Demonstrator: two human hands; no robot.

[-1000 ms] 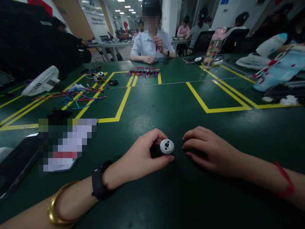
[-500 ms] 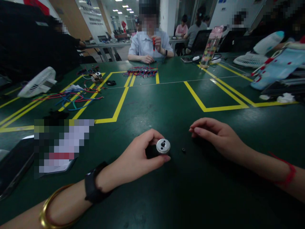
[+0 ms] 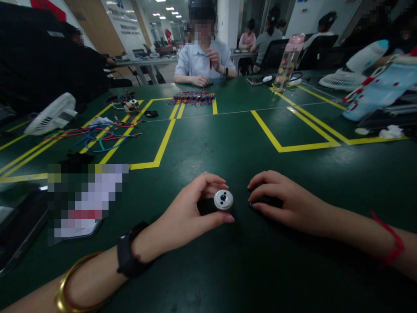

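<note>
My left hand (image 3: 198, 204) is curled around a small round metal motor (image 3: 223, 200), its thumb on the near side and fingers on the far side. A pale end face with dark holes points up toward me. The index fingertip stands slightly off the rim, and the motor's lower body is hidden. To the right, my right hand (image 3: 280, 195) rests low over the table. Its thumb and a fingertip come together at a tiny black part (image 3: 250, 204), mostly covered by them, its exact kind too small to tell. The index finger is raised a little above.
On the green table (image 3: 208, 269) yellow tape lines mark areas. To the left lie a phone (image 3: 19, 230), a blurred sheet (image 3: 87, 204), loose wires (image 3: 100, 134) and a white fan (image 3: 54, 115). Opposite, a person (image 3: 203, 56) holds a screwdriver behind a wire bundle (image 3: 195, 98). A bottle (image 3: 288, 63) stands right.
My right hand has moved left and down, bringing its thumb and a fingertip to the tiny black part. My left fingers have loosened slightly around the motor, which stays in place.
</note>
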